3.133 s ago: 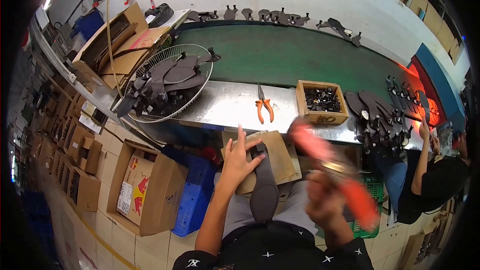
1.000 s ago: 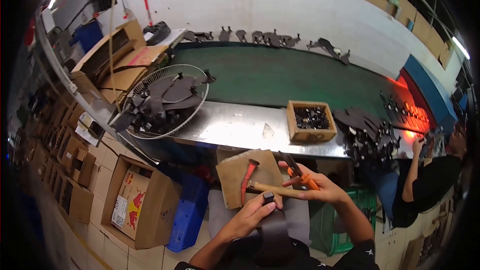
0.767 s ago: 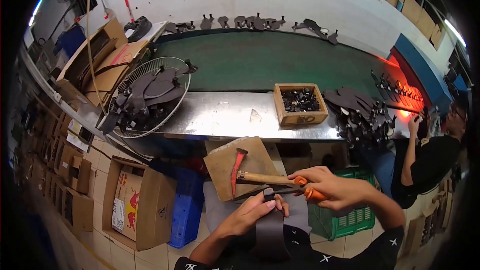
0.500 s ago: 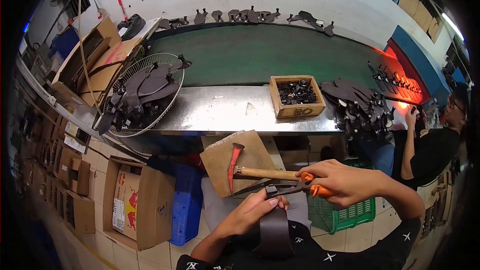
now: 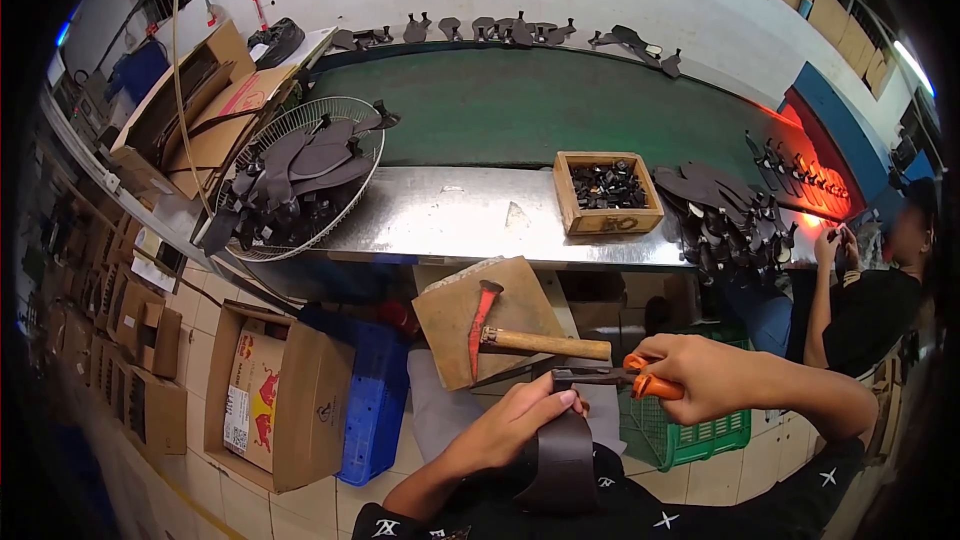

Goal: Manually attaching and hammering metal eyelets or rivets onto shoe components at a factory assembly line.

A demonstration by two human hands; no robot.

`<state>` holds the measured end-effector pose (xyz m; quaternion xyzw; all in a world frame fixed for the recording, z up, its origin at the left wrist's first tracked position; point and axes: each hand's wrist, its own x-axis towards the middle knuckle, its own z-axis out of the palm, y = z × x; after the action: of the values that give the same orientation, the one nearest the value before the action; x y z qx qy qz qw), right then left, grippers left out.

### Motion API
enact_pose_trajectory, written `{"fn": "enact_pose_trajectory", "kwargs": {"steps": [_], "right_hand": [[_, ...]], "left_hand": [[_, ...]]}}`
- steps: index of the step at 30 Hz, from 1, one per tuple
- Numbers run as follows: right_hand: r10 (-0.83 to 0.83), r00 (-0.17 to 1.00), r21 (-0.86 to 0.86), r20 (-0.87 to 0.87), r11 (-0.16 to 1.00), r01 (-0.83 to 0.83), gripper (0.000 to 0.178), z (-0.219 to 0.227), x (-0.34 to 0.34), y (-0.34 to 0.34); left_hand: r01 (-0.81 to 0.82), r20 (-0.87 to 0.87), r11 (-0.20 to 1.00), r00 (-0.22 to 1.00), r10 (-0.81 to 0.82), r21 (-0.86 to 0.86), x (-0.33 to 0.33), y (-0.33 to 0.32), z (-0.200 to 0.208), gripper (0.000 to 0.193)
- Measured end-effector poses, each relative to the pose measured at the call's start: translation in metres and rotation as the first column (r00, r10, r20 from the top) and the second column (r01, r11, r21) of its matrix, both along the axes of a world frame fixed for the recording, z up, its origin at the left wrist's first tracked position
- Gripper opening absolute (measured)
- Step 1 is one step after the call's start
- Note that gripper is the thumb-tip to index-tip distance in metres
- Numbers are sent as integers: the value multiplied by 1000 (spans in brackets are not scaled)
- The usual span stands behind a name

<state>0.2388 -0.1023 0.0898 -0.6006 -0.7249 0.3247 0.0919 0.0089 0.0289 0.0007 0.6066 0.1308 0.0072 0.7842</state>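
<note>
My left hand [image 5: 512, 428] is closed around a dark brown shoe sole [image 5: 566, 468], its broad end hanging down over my lap. Thumb and fingers pinch its upper end, where a small dark block shows. In my right hand [image 5: 708, 380] are pincers with orange handles [image 5: 656, 387]. Their dark jaws [image 5: 598, 377] reach left to the top of the sole, just above my left fingers; whether they bite on it I cannot tell. Beyond my hands, a hammer [image 5: 540, 342] with a red head and wooden handle lies on a tan board [image 5: 440, 315].
Across the metal bench edge [image 5: 450, 220] stand a wire basket of dark soles [image 5: 372, 175], a wooden box of small black parts [image 5: 566, 225] and a sole pile [image 5: 705, 190]. Behind runs a green conveyor belt [image 5: 480, 100]. Cartons [image 5: 310, 420] and crates flank me. A co-worker [image 5: 860, 315] sits right.
My right hand and the pincers have shifted slightly right and down, and the jaws now lie more level. The hammer's handle end has come clear of my hand. The whole view has shifted a little.
</note>
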Motion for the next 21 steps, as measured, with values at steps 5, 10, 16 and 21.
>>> {"fn": "enact_pose_trajectory", "kwargs": {"steps": [5, 10, 16, 21], "right_hand": [[-42, 992, -120, 122, 991, 57, 22, 15, -11, -1], [-8, 999, -93, 40, 996, 11, 26, 12, 0, 2], [31, 996, -165, -85, 985, -45, 31, 21, 0, 6], [37, 983, -87, -177, 995, -53, 28, 18, 4, 5]], "left_hand": [[-9, 37, 996, 999, 6, 91, 0, -4, -2, 34], [21, 3, 995, 1000, -21, 98, 0, -1, 4, 35], [-19, 38, 971, 999, 29, -238, -10, -6, 12, 31], [-10, 38, 951, 999, 23, -310, -12, -9, 12, 29]]}}
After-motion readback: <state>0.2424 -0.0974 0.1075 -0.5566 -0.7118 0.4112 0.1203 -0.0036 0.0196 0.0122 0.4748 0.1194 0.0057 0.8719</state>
